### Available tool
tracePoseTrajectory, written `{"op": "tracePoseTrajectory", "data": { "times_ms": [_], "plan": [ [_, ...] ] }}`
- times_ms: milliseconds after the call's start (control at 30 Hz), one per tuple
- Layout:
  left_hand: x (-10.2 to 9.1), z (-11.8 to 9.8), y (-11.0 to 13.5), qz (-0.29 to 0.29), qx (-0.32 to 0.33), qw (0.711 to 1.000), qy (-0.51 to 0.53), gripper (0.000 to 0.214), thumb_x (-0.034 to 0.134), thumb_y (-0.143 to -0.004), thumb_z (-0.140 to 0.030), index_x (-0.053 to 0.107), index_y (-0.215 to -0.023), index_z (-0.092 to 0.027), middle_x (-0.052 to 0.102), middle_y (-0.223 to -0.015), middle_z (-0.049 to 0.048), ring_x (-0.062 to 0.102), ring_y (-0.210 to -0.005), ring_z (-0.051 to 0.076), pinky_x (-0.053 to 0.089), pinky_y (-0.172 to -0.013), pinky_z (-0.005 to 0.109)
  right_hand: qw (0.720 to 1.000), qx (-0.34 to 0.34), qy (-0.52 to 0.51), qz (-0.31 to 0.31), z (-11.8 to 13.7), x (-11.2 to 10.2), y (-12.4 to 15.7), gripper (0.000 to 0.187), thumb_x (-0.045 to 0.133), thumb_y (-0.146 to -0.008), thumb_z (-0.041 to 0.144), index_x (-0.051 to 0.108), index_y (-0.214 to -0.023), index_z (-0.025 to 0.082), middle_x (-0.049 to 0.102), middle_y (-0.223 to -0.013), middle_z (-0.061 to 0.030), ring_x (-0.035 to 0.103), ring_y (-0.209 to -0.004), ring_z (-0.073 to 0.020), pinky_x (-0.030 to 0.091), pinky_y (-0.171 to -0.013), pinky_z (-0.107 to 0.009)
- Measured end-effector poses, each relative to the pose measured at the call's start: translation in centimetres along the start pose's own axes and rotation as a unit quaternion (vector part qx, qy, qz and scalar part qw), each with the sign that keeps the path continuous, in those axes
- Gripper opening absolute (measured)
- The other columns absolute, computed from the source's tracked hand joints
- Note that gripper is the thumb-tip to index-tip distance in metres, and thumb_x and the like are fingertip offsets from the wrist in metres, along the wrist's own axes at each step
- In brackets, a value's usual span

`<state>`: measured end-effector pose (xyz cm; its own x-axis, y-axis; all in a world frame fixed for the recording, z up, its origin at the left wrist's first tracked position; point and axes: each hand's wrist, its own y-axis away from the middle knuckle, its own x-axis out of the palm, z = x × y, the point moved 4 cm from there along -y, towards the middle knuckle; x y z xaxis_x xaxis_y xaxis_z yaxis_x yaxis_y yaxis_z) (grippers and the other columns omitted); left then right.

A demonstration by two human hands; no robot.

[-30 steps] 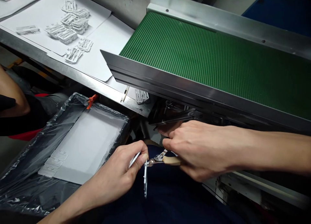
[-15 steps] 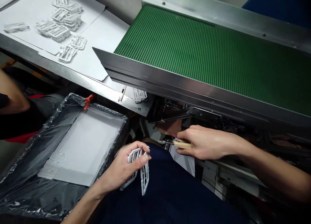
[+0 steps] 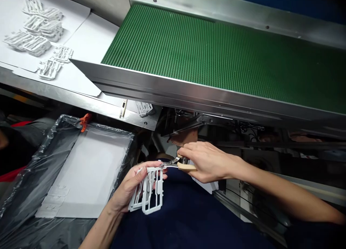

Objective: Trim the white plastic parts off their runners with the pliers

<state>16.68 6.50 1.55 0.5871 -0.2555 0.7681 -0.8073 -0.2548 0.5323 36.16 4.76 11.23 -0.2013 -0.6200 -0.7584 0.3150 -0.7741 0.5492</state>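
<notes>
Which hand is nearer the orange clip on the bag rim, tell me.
Left. The left hand, holding white plastic frames, is below and right of the orange clip; the right hand, gripping cutters, is farther right.

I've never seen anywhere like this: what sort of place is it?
Likely a factory line for plastic parts: a green conveyor runs by, white frames lie piled beside it, and the right hand sets cutters to a frame held in the left hand.

A green conveyor belt (image 3: 216,50) runs beside white parts (image 3: 35,29) piled on a steel table (image 3: 81,103).
</notes>
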Motion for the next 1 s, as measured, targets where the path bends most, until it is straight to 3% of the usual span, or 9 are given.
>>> {"op": "tracePoseTrajectory", "data": {
  "times_ms": [133,267,467,767,1000],
  "plan": [
    [0.1,0.0,0.0,0.009,-0.001,1.000,-0.008,0.044,0.065,-0.079,-0.043,0.061,-0.112,-0.015,0.068,-0.106,0.0144,0.065,-0.090,0.023,0.054,-0.067,0.024,1.000,-0.020,0.009,0.005,0.1,-0.1,-0.2,0.019,0.049,-0.076,0.029,0.051,-0.092,0.020,0.056,-0.078,-0.0030,0.052,-0.068,-0.0171,0.029,-0.054,-0.027],
    [0.5,-0.1,-0.1,0.032,-0.004,0.999,-0.013,0.043,0.065,-0.079,-0.043,0.062,-0.112,-0.015,0.069,-0.103,0.0143,0.067,-0.084,0.021,0.054,-0.066,0.023,0.999,-0.034,0.006,0.004,0.2,-0.1,-0.2,0.017,0.048,-0.078,0.031,0.051,-0.091,0.020,0.055,-0.076,-0.0019,0.052,-0.067,-0.0164,0.028,-0.054,-0.027],
    [0.9,-0.5,0.0,0.026,-0.002,1.000,-0.008,0.042,0.068,-0.077,-0.041,0.064,-0.109,-0.015,0.069,-0.105,0.0137,0.065,-0.093,0.024,0.054,-0.067,0.022,0.999,-0.043,0.004,-0.002,0.2,-0.2,-0.2,0.016,0.048,-0.078,0.031,0.051,-0.090,0.020,0.055,-0.074,-0.0016,0.051,-0.064,-0.0151,0.026,-0.052,-0.026],
    [0.3,-0.6,-0.2,0.049,0.000,0.999,-0.004,0.041,0.067,-0.078,-0.039,0.063,-0.110,-0.014,0.068,-0.105,0.0145,0.065,-0.094,0.026,0.055,-0.069,0.024,0.998,-0.053,0.011,0.007,0.2,-0.5,-0.6,0.011,0.049,-0.075,0.028,0.051,-0.083,0.020,0.057,-0.067,0.0005,0.044,-0.053,-0.0112,0.021,-0.048,-0.025],
    [0.2,-0.5,-0.1,0.059,0.009,0.998,0.007,0.039,0.066,-0.079,-0.038,0.064,-0.109,-0.014,0.068,-0.104,0.0158,0.065,-0.094,0.027,0.056,-0.069,0.025,0.998,-0.030,-0.063,0.002,0.0,-0.2,-1.1,0.005,0.051,-0.069,0.019,0.051,-0.073,0.020,0.052,-0.057,0.0035,0.036,-0.048,-0.0082,0.021,-0.048,-0.023]
  ]
}}
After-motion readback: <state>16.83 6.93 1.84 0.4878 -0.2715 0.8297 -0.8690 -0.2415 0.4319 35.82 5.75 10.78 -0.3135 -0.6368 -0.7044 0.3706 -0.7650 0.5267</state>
